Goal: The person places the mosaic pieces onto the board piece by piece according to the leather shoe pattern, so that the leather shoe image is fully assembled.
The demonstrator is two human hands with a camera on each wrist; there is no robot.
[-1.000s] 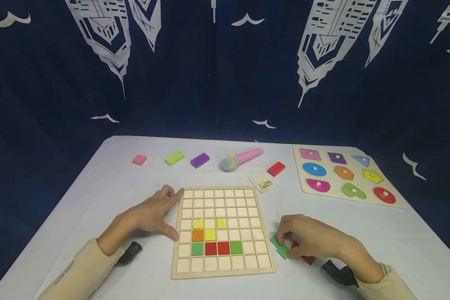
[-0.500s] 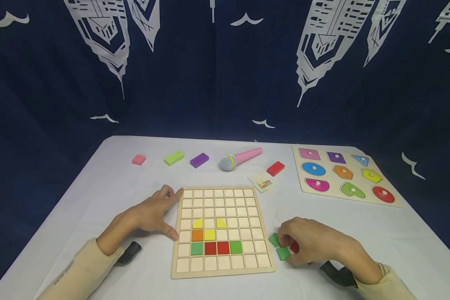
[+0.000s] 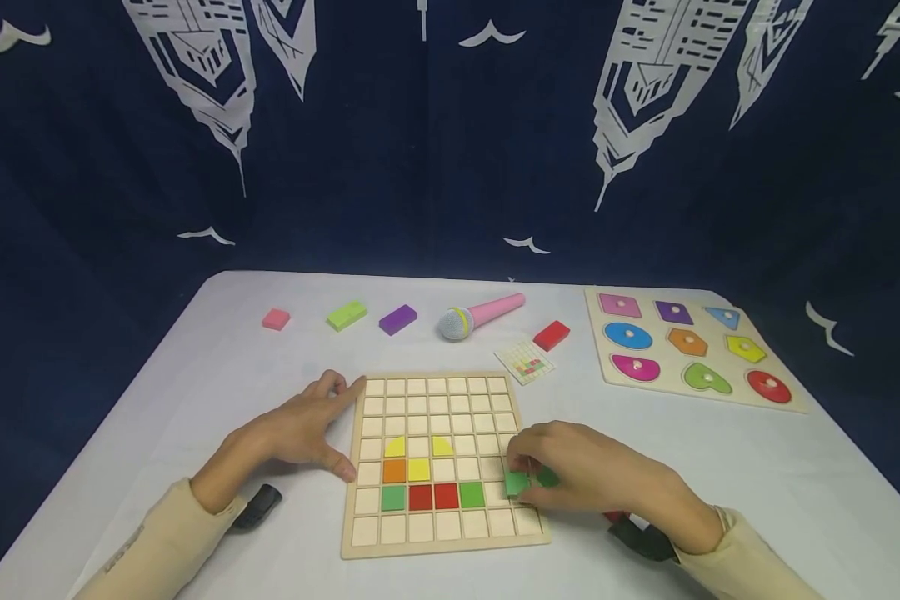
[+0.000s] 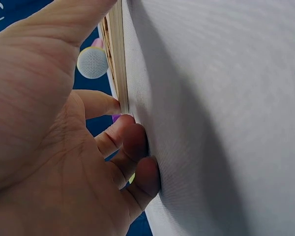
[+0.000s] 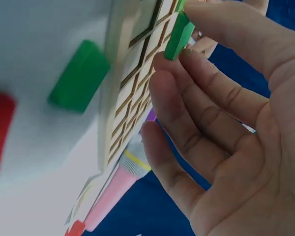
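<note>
- We see the right hand (image 3: 585,475) has moved left since a second ago: it was on the desk (image 3: 720,467) right of the grid board (image 3: 438,546), and now its fingers reach over the board's right edge.
- It now pinches a green tile (image 3: 517,482) between thumb and fingertips, just above the cells right of the coloured row; earlier that tile lay on the desk under the fingers.
- In the right wrist view we find the same green tile (image 5: 179,35) held at the fingertips (image 5: 187,54) over the board's cells.
- A second green tile (image 3: 547,477) remains on the desk just beside the board's right edge, and a red tile (image 3: 617,516) peeks out near the wrist.
- The left hand (image 3: 300,429) has not shifted: we see it spread flat, thumb and forefinger braced against the board's left edge, holding nothing.
- The coloured tiles already seated in the board are unchanged.
</note>
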